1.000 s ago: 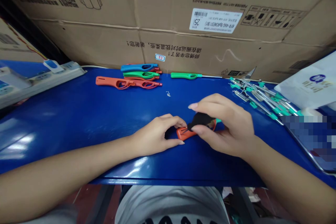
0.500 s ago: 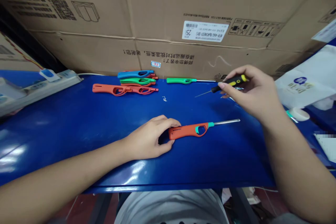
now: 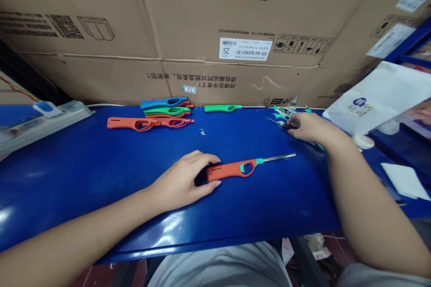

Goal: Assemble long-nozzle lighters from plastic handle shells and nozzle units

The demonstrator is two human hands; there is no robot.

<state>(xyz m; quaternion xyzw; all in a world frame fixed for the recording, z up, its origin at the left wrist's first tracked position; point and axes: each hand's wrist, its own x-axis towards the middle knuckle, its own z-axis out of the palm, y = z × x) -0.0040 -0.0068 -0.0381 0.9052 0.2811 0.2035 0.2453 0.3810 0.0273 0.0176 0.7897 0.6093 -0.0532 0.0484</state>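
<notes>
In the head view, an orange lighter (image 3: 229,170) with a turquoise trigger and long metal tube lies on the blue table, tube to the right. My left hand (image 3: 185,181) holds its handle end, thumb below and index finger above. Farther right, my right hand (image 3: 311,128) is low at a pile of metal and turquoise parts (image 3: 286,111), fingers closed around a screwdriver (image 3: 281,123). Its thin shaft points left; most of its handle is hidden under the hand.
Several orange, green and blue lighter casings (image 3: 164,107) lie stacked at the back left. A green casing with a metal tube (image 3: 220,108) lies by the large cardboard box (image 3: 188,65). A power strip (image 3: 67,119) is at left, a white bag (image 3: 380,98) at right.
My right hand has lowered the screwdriver from above the table to the parts pile at the back right. My left hand stays at the orange lighter. The view has shifted slightly.
</notes>
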